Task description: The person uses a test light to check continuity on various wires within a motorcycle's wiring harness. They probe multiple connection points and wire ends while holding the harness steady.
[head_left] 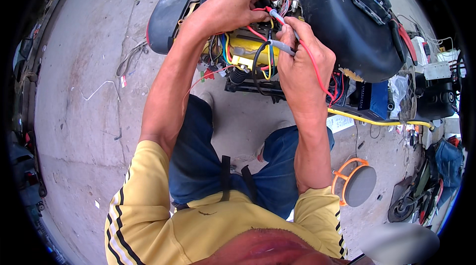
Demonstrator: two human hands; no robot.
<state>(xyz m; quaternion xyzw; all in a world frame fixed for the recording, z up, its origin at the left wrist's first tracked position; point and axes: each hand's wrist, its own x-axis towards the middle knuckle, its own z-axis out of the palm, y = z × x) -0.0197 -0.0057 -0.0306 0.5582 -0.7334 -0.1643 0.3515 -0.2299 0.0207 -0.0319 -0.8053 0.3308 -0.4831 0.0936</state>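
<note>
My left hand (235,8) is closed around a black connector (264,3), partly hidden by the fingers, over the opened yellow vehicle body (248,47). In my right hand (308,59) is a red-and-white test probe (276,15), its tip pointing at that connector. A grey test probe (281,46) with a black lead also sits in this hand, under the thumb. From the probes a red lead (313,64) runs down past my right wrist. Bundled coloured wires (225,49) hang below my left hand.
The raised black seat (337,22) stands right of my hands. A grey-black rear cover (171,14) lies left. Beyond my right arm are a blue box (374,100), a yellow tube (382,119) and an orange-framed stool (358,183). A cord (131,59) lies on the concrete floor.
</note>
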